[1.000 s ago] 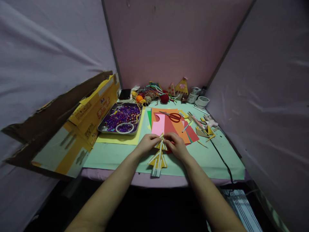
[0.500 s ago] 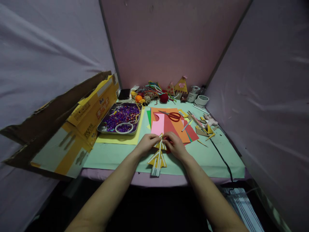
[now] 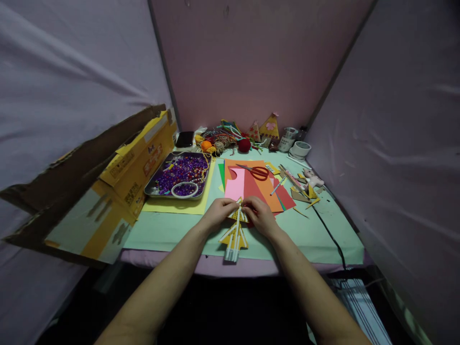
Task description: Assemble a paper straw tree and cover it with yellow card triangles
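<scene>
A yellow cardboard tree point(image 3: 234, 235) with white strips along its middle and edges lies near the table's front edge, its grey-white base toward me. My left hand point(image 3: 218, 212) pinches the upper left edge of the tree near its tip. From the other side, my right hand point(image 3: 259, 214) has its fingers closed at the upper right of the tip. Just past the fingertips lies a sheet of pink paper point(image 3: 234, 185) on orange and red sheets. Anything small between the fingertips is hidden.
Red-handled scissors point(image 3: 259, 173) lie on the paper stack. A metal tray point(image 3: 148, 192) of purple beads stands left, beside a yellow cardboard box point(image 3: 125, 184). Yarn balls point(image 3: 244, 145) and triangular ornaments point(image 3: 269, 128) line the back. Cardboard scraps point(image 3: 300, 194) lie right.
Almost nothing differs. Both hands stay at the top of the tree, with only a tiny shift of the fingers and of the view.
</scene>
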{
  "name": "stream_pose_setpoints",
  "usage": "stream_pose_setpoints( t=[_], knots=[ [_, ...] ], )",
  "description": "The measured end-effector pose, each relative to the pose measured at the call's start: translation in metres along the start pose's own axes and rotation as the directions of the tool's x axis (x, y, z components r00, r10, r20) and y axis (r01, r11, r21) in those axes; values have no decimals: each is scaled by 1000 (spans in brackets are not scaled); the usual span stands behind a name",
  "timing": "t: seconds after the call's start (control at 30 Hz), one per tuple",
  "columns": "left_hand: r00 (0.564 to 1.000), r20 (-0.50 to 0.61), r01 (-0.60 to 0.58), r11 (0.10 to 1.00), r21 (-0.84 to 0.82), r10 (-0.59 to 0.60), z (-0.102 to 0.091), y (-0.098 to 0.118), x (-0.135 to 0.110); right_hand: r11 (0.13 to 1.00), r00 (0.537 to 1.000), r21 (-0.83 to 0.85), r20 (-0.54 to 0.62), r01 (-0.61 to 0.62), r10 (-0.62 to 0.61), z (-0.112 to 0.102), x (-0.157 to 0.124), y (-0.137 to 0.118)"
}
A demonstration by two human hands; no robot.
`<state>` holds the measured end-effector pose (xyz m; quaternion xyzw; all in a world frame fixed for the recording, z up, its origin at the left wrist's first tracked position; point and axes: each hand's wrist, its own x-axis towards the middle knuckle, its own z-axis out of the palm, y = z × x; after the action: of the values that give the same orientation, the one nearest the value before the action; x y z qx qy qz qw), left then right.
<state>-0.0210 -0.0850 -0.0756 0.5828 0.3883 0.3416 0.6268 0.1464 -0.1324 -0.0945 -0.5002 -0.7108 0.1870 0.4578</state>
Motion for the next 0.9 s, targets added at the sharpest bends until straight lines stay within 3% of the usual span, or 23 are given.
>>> stream_pose_setpoints(
  t=[0.13,0.23,0.37,0.5,0.9],
  knots=[
    [1000,7,-20,999,41,20,0,2,-1,999,999,39,-18,-36,37,1,0,-1],
    [996,81,-24,999,45,21,0,3,-3,995,996,54,-28,-83,84,0,0,-1],
    [971,170,-186,976,115,166,2,2,-5,984,985,84,-51,-159,163,-3,0,-1],
    [953,171,-287,927,241,251,7,-2,-6,984,983,81,-72,-161,167,-2,0,-2],
    [954,177,-291,890,351,242,10,-7,-5,990,984,36,-114,-135,139,3,1,-1]
  ],
)
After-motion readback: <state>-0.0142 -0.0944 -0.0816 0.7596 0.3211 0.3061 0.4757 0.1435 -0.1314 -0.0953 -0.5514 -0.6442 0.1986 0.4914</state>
